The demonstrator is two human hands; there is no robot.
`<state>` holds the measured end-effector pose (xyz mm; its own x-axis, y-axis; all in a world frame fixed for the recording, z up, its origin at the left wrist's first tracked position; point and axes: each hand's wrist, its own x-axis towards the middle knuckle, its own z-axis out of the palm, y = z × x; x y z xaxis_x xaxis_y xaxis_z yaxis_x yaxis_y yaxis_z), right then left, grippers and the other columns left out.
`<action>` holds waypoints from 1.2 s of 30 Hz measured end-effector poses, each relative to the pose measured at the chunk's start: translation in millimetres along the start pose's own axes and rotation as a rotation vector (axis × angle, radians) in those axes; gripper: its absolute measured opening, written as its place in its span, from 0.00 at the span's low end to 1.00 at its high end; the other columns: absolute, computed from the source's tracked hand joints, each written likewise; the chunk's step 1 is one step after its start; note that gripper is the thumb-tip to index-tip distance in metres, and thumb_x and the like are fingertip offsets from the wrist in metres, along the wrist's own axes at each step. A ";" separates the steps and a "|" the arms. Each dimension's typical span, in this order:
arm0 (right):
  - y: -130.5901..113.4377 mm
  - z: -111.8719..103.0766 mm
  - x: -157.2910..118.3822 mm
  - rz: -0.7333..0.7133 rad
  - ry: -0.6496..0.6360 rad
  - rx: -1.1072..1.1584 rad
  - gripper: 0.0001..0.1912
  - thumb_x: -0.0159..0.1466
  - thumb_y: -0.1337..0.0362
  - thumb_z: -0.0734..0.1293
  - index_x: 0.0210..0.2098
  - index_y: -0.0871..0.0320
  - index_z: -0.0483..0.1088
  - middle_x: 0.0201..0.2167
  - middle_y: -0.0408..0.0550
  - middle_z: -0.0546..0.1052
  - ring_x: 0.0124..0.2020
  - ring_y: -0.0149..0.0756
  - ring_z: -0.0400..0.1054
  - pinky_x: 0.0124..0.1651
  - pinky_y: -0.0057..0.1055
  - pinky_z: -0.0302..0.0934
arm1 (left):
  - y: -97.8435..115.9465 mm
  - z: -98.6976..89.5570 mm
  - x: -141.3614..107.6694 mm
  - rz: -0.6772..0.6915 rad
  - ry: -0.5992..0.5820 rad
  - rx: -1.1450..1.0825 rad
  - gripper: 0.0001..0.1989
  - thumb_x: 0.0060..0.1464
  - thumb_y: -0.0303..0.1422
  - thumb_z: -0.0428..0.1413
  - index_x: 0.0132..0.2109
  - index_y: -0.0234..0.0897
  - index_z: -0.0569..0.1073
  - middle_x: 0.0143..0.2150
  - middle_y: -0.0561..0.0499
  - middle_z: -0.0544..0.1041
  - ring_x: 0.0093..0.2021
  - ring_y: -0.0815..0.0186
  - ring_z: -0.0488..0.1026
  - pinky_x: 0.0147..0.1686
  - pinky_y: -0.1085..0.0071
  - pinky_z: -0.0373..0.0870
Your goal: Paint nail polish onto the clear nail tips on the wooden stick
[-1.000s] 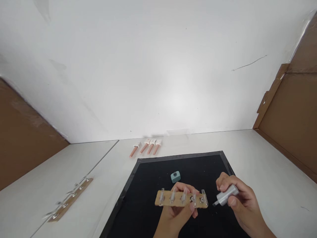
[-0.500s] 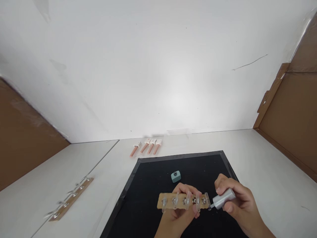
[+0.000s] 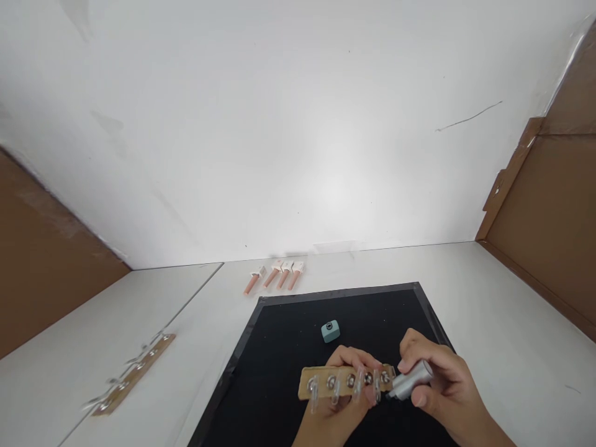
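Note:
Over the black mat, my left hand (image 3: 343, 397) grips a tan strip (image 3: 305, 383) that bears a row of several clear nail tips on round metal mounts. My right hand (image 3: 442, 379) pinches a silver cap (image 3: 414, 380), whose dark brush end points left at the strip's right end, close to the last tips. Whether the brush touches a tip cannot be made out. Beyond my left hand, a teal bottle (image 3: 330, 332) with a dark round opening on top stands on the mat.
The black mat (image 3: 298, 329) lies on a white table (image 3: 484, 298). Several pink-handled pieces with white heads (image 3: 282, 275) lie behind it. Another strip with clear tips (image 3: 135, 377) is at the left. Brown cardboard panels (image 3: 549, 205) flank a white wall.
The silver cap and its brush have moved slightly left and down, with my right hand. The strip in my left hand has shifted a little right and down, its tips tilting.

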<state>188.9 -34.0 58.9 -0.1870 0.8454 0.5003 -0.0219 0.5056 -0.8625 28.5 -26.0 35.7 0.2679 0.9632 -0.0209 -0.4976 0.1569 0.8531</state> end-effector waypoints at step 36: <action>-0.1 -0.6 -0.5 -0.028 0.071 0.022 0.13 0.59 0.49 0.65 0.33 0.52 0.71 0.22 0.42 0.64 0.22 0.31 0.58 0.22 0.25 0.54 | -1.4 -2.7 -1.5 0.005 -0.106 -0.018 0.14 0.37 0.35 0.66 0.29 0.36 0.69 0.31 0.51 0.76 0.21 0.75 0.67 0.26 0.74 0.66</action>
<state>189.5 -34.3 58.8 -0.1164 0.8414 0.5277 -0.0476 0.5259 -0.8492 26.5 -27.1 33.2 0.3512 0.9355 0.0393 -0.5138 0.1575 0.8434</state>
